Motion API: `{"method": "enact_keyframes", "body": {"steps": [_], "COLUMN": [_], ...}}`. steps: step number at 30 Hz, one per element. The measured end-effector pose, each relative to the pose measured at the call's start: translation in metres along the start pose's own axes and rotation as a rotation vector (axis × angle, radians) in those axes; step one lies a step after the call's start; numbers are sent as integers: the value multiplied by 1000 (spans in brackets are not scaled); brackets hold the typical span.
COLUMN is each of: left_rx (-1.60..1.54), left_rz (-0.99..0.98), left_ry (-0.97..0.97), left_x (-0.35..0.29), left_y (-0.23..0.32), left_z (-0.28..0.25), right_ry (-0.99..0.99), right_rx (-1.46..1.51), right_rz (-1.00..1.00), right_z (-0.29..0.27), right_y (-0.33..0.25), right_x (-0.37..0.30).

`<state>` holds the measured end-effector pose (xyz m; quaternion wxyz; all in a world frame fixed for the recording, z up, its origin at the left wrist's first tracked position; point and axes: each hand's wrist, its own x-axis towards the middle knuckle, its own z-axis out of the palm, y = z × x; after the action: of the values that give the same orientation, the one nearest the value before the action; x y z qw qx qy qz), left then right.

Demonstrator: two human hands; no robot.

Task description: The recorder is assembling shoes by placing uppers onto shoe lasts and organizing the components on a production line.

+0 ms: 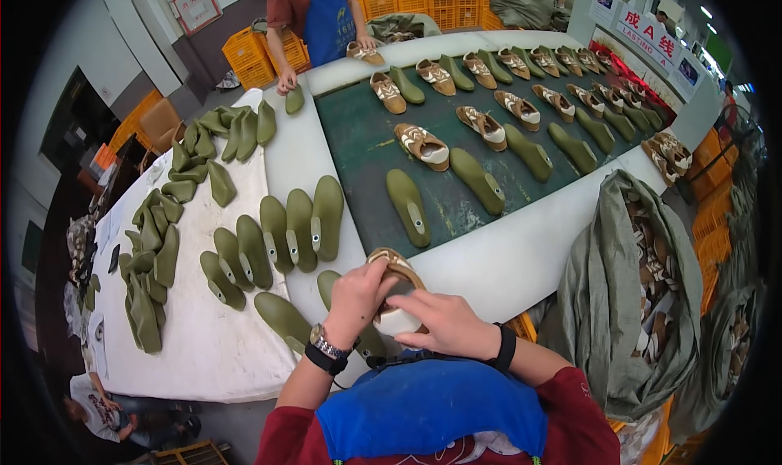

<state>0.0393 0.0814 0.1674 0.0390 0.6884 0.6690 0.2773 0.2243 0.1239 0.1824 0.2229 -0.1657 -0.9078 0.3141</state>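
A brown and white shoe upper (396, 322) is held up between my two hands, just in front of my blue apron. My left hand (356, 298) is closed around one side, thumb near its opening. On the other side, my right hand (444, 322) grips the edge, fingers reaching over the opening. Green shoe lasts lie close by: one (283, 318) rests left of my left wrist, another (330, 286) is partly hidden behind that hand. Further left, several lasts (327, 219) stand side by side on the white table (305, 151).
A dark green conveyor belt (358, 151) carries shoe uppers (422, 145) and lasts (476, 180) in rows. More lasts (147, 302) are heaped at left. A grey sack (599, 294) of uppers stands at right. Across the table, a person in a blue apron (328, 25) touches a last (295, 100).
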Motion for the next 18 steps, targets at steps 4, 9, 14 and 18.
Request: {"method": "enact_keyframes", "body": {"steps": [4,9,14,18], "left_rx": [-192,-42,-84,-74], "left_rz": [-160,-313,-248,-361], "left_ry": [65,-30,-109,-45], "left_x": [-14,-78,-113,-125], "left_y": [-10,-63,-73,-77], "left_z": [-6,14,56,79], "right_ry": [-128,-78,-147,-56], "right_rx": [48,60,-67,-191], "right_rz": [46,152,127,230], "right_z": [5,2,44,73], "right_y": [32,69,151,199], "right_x": [11,55,128,196]}}
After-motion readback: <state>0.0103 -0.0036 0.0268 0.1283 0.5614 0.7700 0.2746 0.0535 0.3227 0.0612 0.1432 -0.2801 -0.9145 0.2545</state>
